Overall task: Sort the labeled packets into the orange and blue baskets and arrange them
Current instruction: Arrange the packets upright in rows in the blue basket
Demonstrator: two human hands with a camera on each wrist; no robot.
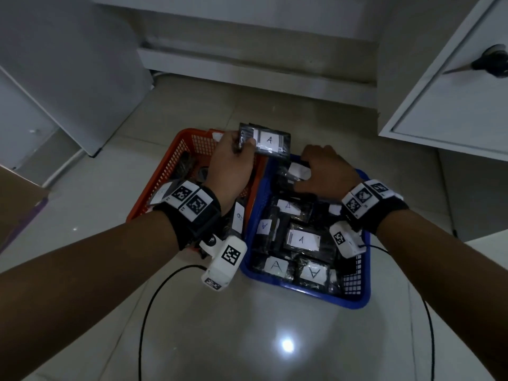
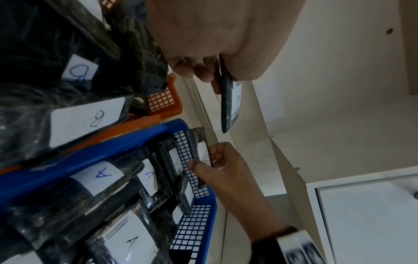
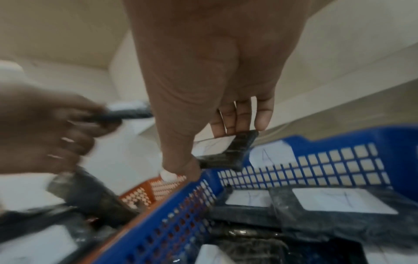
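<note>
The left hand (image 1: pixel 231 163), raised over the far end of the orange plastic mesh basket (image 1: pixel 170 163), pinches one end of a flat black plastic-wrapped packet with a white label marked A (image 1: pixel 265 140), which juts out to the hand's right. Just right of it, the right hand (image 1: pixel 324 171) arches palm-down, thumb and fingers clamped on another black A-labelled packet (image 3: pixel 228 155) at the far rim of the blue plastic mesh basket (image 1: pixel 357 298). Below that grip lie more black packets with A labels (image 1: pixel 302 239); packets labelled B (image 2: pixel 88 117) lie in the orange basket under the left wrist.
</note>
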